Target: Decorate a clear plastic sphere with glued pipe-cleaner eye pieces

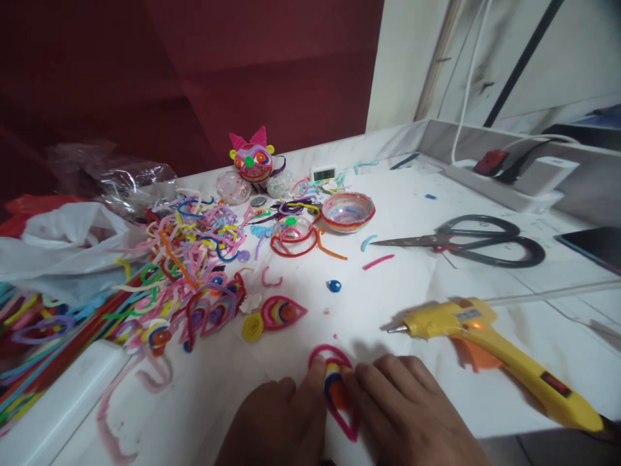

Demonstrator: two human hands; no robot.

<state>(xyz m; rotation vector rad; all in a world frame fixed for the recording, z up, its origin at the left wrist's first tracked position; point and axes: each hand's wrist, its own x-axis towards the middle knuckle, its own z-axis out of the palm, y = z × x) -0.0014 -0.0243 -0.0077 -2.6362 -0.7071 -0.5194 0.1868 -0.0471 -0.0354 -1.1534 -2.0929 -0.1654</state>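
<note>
My left hand (276, 417) and my right hand (412, 414) press together from both sides on a teardrop-shaped pipe-cleaner piece (337, 391) with a pink outline and blue, orange and yellow inner loops, lying on the white table (388, 298). Both hands pinch it with their fingertips. A similar finished teardrop piece (283, 312) and a yellow coil (252, 327) lie just beyond.
A yellow hot glue gun (490, 340) lies to the right, its light on. Black scissors (478, 241) lie farther back. A heap of coloured pipe cleaners (194, 259), a woven bowl (348, 211), a cat-faced ball (253, 160), plastic bags (63, 239) and a power strip (509, 175) stand around.
</note>
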